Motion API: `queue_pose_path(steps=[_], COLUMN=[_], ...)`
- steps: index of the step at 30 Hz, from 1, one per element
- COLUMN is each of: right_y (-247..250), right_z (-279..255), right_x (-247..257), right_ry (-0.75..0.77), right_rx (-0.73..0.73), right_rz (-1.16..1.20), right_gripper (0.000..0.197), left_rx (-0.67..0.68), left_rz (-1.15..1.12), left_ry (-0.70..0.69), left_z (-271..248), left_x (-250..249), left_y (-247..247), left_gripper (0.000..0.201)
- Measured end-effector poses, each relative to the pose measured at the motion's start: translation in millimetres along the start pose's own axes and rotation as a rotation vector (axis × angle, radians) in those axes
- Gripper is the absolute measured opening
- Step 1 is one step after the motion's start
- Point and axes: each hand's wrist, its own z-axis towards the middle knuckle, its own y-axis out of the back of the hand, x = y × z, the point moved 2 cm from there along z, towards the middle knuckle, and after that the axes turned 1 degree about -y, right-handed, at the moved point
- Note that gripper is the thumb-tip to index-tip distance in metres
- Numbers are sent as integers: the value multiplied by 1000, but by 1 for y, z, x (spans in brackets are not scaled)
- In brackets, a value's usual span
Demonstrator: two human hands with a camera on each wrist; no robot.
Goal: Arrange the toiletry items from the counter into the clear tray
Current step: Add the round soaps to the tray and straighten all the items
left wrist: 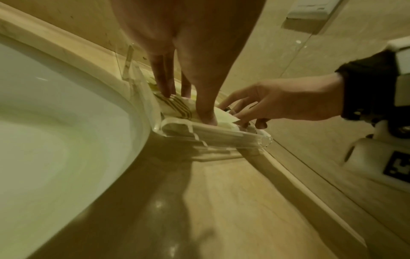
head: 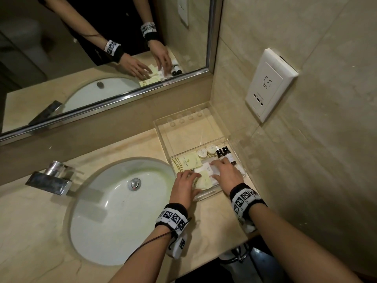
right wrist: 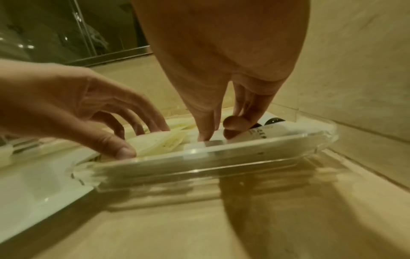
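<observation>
The clear tray (head: 163, 137) sits in the counter corner, right of the sink. In it lie yellow packets (head: 188, 162), two round soaps (head: 202, 153), two small dark-capped bottles (head: 228, 155) and white packets (head: 208, 166). My left hand (head: 191, 177) reaches over the tray's near edge, its spread fingertips resting on a yellow packet (head: 204, 179). In the right wrist view the left hand's thumb (right wrist: 124, 150) sits by the tray rim (right wrist: 221, 152). My right hand (head: 214, 170) is beside it, its fingers touching the white packets next to the bottles (right wrist: 272, 121). Neither hand lifts anything.
A white oval sink (head: 114, 211) with a chrome tap (head: 51, 178) lies left of the tray. The mirror (head: 102, 58) runs along the back. The tiled side wall carries a white socket plate (head: 269, 84). Beige counter (head: 214, 217) lies in front of the tray.
</observation>
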Motion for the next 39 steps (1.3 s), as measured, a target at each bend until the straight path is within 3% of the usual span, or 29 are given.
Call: queue_pose_path(steps=[4,8,15,18,21,25,31,35,39], right_y=[11,16,-2,-8,-10,-10,0,9,10], right_z=[9,32,52,55,56,59,54,41,31], right_x=[-1,4,23,22,21,20,6,-20,-30], right_ry=[-25,-59,-2,-7,-8,2,-22,-145,-120], right_rx=[-128,-184,-131,-138,-140,-141,-220,-284,-265], right_rz=[204,304,269,257,269,262,293,190,-19], right_gripper=[31,32,27,24,22,18,15,25,43], left_rx=[-33,-127,28,-11,-71,-112,-101,-82,-1], left_rz=[11,6,163,171,142,85,69,-20,-46], left_ry=[-23,-21,19,17,36,39,83,-32,-107], left_z=[1,15,29,35,42,46,51,60,79], left_x=[1,5,16,18,21,24,20,-3,-36], left_y=[5,15,18,23,23,22,24,22,6], left_gripper=[48,33,43,48,33,28,28,25,31])
